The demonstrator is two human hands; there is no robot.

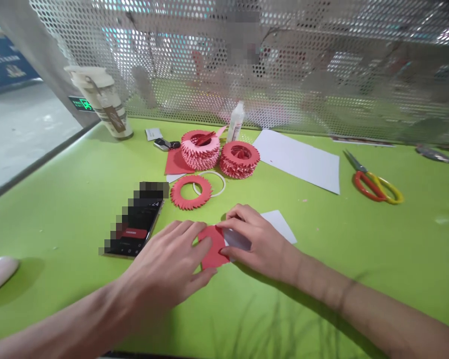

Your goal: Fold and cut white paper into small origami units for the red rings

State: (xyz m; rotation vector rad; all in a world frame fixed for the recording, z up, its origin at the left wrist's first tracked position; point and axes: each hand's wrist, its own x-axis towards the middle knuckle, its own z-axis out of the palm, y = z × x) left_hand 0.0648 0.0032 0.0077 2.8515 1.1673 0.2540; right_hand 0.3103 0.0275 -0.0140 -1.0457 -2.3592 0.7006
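A small red paper (214, 253) lies on the green table between my hands. My left hand (175, 259) rests over its left side, fingers apart, with fingertips touching the paper. My right hand (260, 242) pinches the paper's right edge between thumb and fingers, where a white part shows. A white sheet (280, 225) sticks out beyond my right hand. Just past my hands lies a flat red toothed paper ring (175, 195), partly over a thin white ring (223, 185). Behind them stand a pink-and-red ring stack (200, 158) and a red ring stack (239, 167).
A phone (134, 224) lies left of my hands. Farther back are a cup (107, 107), keys (162, 144), a white bottle (235, 123) and a large white sheet (299, 159). Scissors (376, 187) lie at the right. A perforated metal screen (194, 60) borders the table's far side.
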